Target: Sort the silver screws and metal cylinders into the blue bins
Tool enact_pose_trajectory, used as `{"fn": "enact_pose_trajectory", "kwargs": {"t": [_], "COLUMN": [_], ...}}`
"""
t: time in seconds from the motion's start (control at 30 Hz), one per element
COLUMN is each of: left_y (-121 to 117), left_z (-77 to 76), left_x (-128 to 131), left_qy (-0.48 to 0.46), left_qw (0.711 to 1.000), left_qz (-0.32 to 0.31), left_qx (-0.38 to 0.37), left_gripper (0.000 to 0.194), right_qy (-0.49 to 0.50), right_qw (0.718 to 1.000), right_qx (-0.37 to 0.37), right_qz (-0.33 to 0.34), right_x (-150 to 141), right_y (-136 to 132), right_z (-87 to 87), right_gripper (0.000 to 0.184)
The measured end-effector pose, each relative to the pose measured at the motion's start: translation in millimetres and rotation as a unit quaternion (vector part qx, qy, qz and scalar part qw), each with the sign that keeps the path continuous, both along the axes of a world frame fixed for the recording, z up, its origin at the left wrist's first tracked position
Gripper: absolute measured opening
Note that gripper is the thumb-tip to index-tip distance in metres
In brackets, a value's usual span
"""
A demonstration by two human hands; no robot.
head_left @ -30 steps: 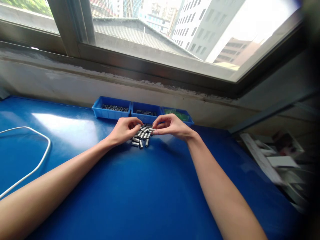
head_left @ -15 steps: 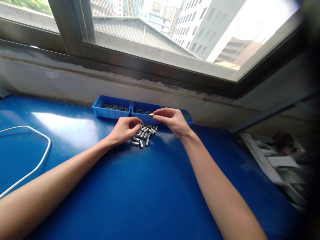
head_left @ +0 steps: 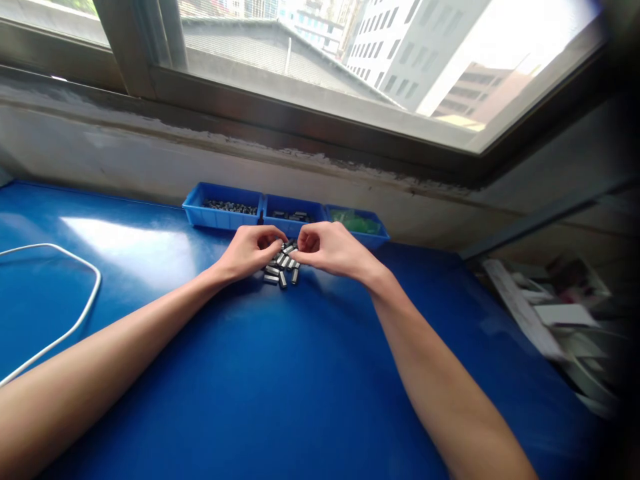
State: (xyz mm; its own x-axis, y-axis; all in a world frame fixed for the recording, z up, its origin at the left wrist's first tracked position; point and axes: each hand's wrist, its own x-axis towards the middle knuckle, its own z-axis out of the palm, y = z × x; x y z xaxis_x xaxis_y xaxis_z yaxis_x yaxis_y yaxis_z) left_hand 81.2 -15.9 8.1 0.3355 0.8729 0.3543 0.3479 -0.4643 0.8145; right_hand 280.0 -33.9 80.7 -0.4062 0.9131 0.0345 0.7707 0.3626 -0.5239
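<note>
My left hand [head_left: 253, 252] rests at the left side of a small pile of short silver-and-dark metal pieces [head_left: 283, 261]. Its thumb and index finger curl together at the pile's edge; whatever is between the tips is too small to make out. My right hand [head_left: 333, 248] reaches over the pile's right side with fingers curled and thumb low among the pieces. The fingers hide part of the pile, and I cannot tell what the right fingertips hold.
Behind the hands stand three joined blue bins: the left bin [head_left: 220, 217] of tiny metal parts, the middle bin [head_left: 286, 223] of longer pieces, the right bin [head_left: 363, 233] with green material. A white cable [head_left: 93, 300] lies left on the blue table [head_left: 260, 400], below a window.
My right hand has moved down and left from in front of the bins to the pile. The metal piece seen in its fingers is hidden or gone. My left hand stays at the pile.
</note>
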Motion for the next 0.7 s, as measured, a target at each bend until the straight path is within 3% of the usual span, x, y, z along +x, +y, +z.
{"fn": "enact_pose_trajectory", "kwargs": {"t": [0.2, 0.5, 0.7], "left_y": [2.0, 3.8, 1.8], "left_z": [-4.1, -5.8, -2.7], "left_x": [-1.2, -1.1, -0.5], "left_qy": [-0.004, -0.008, -0.004], "left_qw": [1.0, 1.0, 1.0], "left_qz": [0.001, 0.003, 0.01], "left_qx": [0.007, 0.007, 0.007], "left_gripper": [0.027, 0.027, 0.027], "right_qy": [-0.124, -0.134, -0.114], "right_qw": [0.989, 0.986, 0.984], "right_qx": [-0.074, -0.096, -0.135], "right_qz": [-0.01, 0.012, 0.027], "right_x": [-14.9, -9.5, 9.7], "right_y": [-13.1, -7.9, 1.5], "right_z": [-0.5, -7.6, 1.5], "right_gripper": [0.021, 0.015, 0.014]}}
